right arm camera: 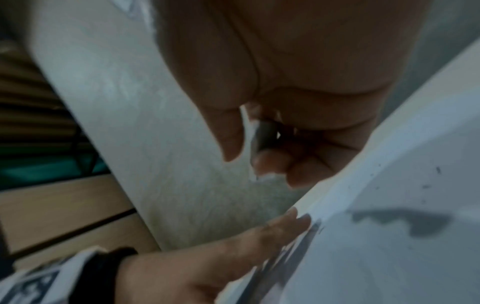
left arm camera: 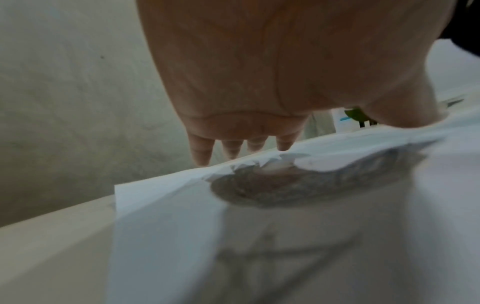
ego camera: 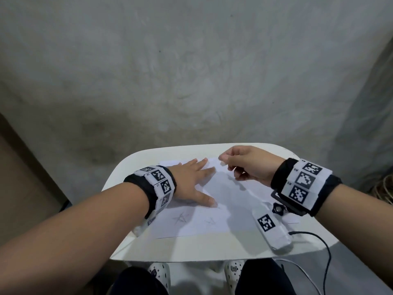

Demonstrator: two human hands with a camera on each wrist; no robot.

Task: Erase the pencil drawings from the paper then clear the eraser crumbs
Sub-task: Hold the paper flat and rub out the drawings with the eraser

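1. Left hand (ego camera: 192, 179), centre-left of frame, lies flat with fingers spread, pressing the paper (ego camera: 214, 222).
2. Paper covers the white table (ego camera: 191, 248), lower centre.
3. Right hand (ego camera: 246, 165), centre-right, hovers above it, pinching a small white eraser (ego camera: 222, 159).

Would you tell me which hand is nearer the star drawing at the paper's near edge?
Left. The left hand presses the paper just beyond the star drawing; the right hand is at the far edge.
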